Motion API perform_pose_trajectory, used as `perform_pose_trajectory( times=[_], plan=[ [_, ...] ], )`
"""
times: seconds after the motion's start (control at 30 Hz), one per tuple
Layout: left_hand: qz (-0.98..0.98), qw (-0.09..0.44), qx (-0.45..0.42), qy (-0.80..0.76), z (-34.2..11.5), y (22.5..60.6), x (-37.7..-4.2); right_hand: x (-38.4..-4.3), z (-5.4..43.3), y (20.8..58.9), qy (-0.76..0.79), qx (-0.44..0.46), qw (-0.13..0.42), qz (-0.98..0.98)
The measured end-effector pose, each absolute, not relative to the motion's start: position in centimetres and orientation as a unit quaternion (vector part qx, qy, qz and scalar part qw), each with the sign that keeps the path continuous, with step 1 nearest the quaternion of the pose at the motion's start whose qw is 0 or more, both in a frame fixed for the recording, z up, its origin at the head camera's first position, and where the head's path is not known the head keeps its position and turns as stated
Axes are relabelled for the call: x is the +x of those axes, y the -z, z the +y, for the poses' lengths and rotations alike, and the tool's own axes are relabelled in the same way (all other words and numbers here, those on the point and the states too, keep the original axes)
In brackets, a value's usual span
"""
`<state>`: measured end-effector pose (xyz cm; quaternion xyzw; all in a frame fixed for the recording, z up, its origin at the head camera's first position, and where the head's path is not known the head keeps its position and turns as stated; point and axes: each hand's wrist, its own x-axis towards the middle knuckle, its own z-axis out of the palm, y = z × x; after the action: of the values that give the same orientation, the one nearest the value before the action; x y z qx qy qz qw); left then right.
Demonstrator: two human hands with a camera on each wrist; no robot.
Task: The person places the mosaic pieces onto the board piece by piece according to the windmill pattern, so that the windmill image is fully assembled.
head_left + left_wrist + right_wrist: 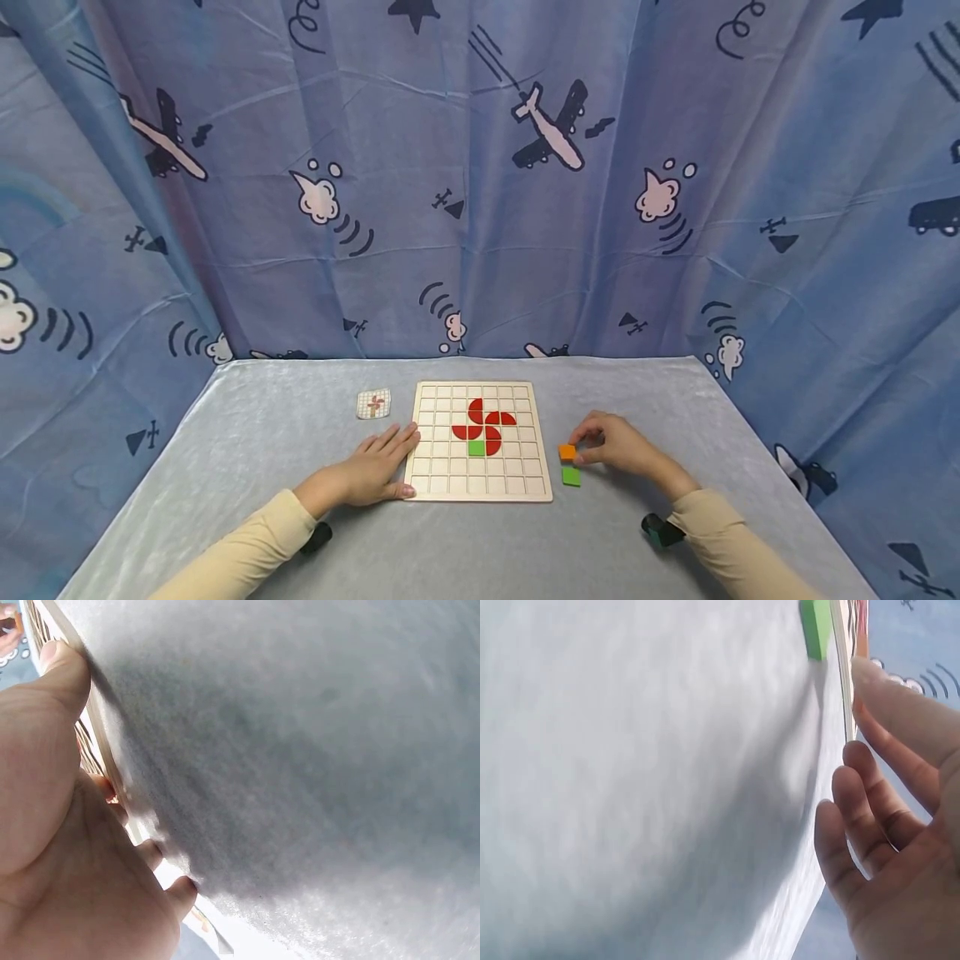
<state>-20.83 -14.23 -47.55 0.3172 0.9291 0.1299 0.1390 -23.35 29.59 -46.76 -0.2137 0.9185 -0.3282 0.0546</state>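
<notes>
A pale wooden grid board lies on the table. My left hand rests along its left side, fingers spread and fingertips and thumb at the edge. Several red rounded pieces form a pinwheel shape on the grid, with a green square tile just below its middle. To the right of the board, my right hand pinches an orange square tile between thumb and index finger. A second green tile lies just in front of it; the right wrist view shows this green tile side-on.
A small pattern card with a pinwheel print lies to the left of the board's far corner. The table is covered with a pale grey cloth. Behind it and at both sides hangs a blue curtain printed with planes.
</notes>
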Motion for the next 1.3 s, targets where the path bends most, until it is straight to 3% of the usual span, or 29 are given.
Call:
perform_pose_trajectory(
  times=[1.3],
  plan=[
    [0.929,0.144,0.312,-0.135,-14.1,47.8,-20.9,-21.7,16.0,48.0,0.349,-0.229,-0.003,0.909]
  ],
)
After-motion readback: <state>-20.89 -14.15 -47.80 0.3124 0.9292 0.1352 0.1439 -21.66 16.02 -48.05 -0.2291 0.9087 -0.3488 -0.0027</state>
